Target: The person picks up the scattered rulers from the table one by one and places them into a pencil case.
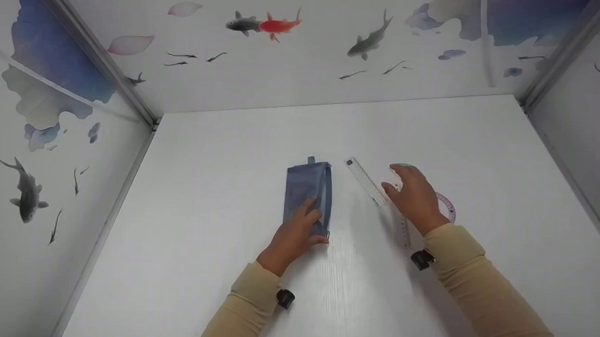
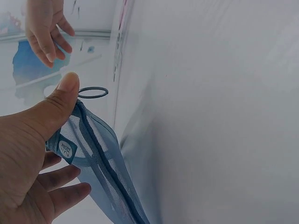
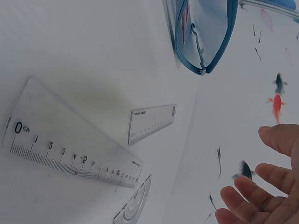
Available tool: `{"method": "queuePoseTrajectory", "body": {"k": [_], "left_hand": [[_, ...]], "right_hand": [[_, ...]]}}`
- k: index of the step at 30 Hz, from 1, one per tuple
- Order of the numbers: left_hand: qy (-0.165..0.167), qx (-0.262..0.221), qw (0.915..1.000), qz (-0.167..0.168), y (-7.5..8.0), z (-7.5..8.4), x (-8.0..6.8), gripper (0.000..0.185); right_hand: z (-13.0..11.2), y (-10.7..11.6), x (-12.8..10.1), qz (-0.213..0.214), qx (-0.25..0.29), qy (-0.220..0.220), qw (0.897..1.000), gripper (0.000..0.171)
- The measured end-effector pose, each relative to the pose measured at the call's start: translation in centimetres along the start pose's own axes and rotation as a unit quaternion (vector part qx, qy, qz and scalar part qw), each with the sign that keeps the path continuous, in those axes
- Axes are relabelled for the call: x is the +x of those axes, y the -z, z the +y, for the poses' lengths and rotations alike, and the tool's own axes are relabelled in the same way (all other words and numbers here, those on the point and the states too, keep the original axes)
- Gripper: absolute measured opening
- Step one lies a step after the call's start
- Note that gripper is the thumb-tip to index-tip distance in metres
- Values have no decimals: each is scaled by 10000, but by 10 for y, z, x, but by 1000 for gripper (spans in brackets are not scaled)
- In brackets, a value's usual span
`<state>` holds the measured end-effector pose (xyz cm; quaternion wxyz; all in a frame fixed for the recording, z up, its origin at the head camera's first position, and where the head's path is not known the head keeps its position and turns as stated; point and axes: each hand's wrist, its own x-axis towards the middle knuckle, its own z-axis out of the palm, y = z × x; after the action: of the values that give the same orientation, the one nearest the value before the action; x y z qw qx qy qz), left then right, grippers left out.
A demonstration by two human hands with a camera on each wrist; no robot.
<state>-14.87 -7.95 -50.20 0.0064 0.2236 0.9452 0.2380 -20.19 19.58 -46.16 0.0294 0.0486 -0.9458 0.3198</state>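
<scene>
A blue mesh pencil pouch (image 1: 307,186) lies lengthwise on the white table (image 1: 204,195). My left hand (image 1: 312,221) grips its near end, thumb on one side and fingers on the other. In the left wrist view the thumb (image 2: 58,105) presses the pouch (image 2: 100,161) near its zipper ring (image 2: 92,92). My right hand (image 1: 397,184) hovers with its fingers spread just above a clear ruler (image 1: 365,182) and a protractor (image 1: 448,207), holding nothing. The right wrist view shows a long ruler (image 3: 70,149), a short ruler (image 3: 152,123) and the protractor (image 3: 135,207) under the fingers (image 3: 252,193).
White walls with fish pictures (image 1: 280,25) close the table in at the back and on both sides. The pouch's mouth (image 3: 205,37) gapes wide toward the rulers. Bare tabletop lies to the left of the pouch and beyond the rulers.
</scene>
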Motion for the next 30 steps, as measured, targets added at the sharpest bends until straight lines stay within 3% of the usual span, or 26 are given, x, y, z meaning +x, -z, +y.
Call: {"method": "queuePoseTrajectory", "body": {"k": [10,30], "left_hand": [[68,16,10000,-28,2,1,0,53],[103,-41,9999,-47,0,1,2,54]], "right_hand": [[17,3,-4,112,-570,-2,9983,53],[53,13,-15,57,-986,-185,9949,60]]}}
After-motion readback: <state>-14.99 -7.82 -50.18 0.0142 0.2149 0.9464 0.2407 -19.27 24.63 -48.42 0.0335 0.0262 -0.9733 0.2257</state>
